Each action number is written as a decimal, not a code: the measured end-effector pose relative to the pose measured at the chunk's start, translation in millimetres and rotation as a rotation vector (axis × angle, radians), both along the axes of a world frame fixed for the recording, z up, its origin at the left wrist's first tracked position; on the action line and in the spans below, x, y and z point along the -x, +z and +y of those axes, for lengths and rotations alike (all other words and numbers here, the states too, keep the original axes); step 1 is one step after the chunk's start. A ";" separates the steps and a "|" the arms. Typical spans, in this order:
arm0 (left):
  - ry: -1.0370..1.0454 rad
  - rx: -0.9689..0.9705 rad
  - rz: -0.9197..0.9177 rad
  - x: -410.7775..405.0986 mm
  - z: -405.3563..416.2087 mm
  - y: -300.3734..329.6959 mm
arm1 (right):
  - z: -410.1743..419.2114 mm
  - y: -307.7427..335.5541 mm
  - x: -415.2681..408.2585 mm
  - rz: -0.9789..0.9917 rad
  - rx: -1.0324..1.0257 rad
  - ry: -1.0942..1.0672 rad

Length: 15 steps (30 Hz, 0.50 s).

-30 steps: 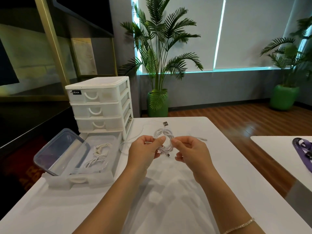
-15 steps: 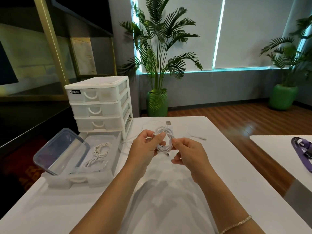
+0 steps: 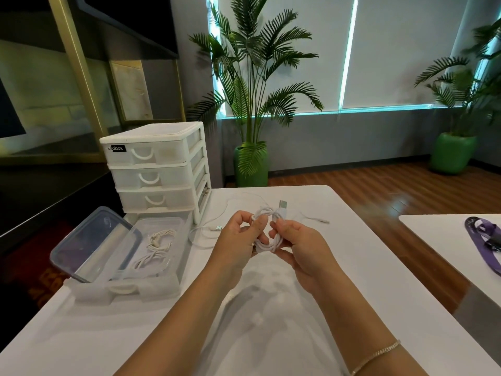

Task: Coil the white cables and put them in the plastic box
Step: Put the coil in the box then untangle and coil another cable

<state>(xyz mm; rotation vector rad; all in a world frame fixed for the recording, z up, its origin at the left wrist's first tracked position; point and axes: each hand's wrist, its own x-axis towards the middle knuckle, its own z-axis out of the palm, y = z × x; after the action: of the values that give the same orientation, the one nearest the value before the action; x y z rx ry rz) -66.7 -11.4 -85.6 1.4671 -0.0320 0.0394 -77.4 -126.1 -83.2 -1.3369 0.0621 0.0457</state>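
Above the white table I hold a coiled white cable between both hands. My left hand grips the coil's left side and my right hand pinches its right side. Its USB plug sticks up above my fingers. A second white cable lies loose on the table behind my hands. The clear plastic box sits open at the left with two coiled cables inside.
The box's clear lid leans against its left side. A white three-drawer organiser stands behind the box. A purple strap lies on a second table at the right. Potted plants stand by the far wall.
Both hands have stayed on the coil and turned it slightly. The USB plug now points up above my right fingers, and the coil looks tighter.
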 end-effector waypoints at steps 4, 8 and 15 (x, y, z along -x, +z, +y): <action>-0.014 0.041 0.034 0.6 -2.7 -0.8 | -0.2 2.2 1.6 0.032 -0.140 0.000; -0.045 0.087 0.089 1.1 -4.9 1.8 | -0.5 4.0 2.0 0.027 -0.197 -0.015; -0.040 0.021 0.113 1.8 3.6 6.4 | 2.0 -0.6 -0.4 -0.070 0.055 -0.040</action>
<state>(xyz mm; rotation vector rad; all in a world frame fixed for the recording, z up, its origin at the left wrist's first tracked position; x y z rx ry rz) -68.5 -7.8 -79.3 1.4453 0.0308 -0.0754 -77.0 -124.1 -83.8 -1.3908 0.0309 -0.0364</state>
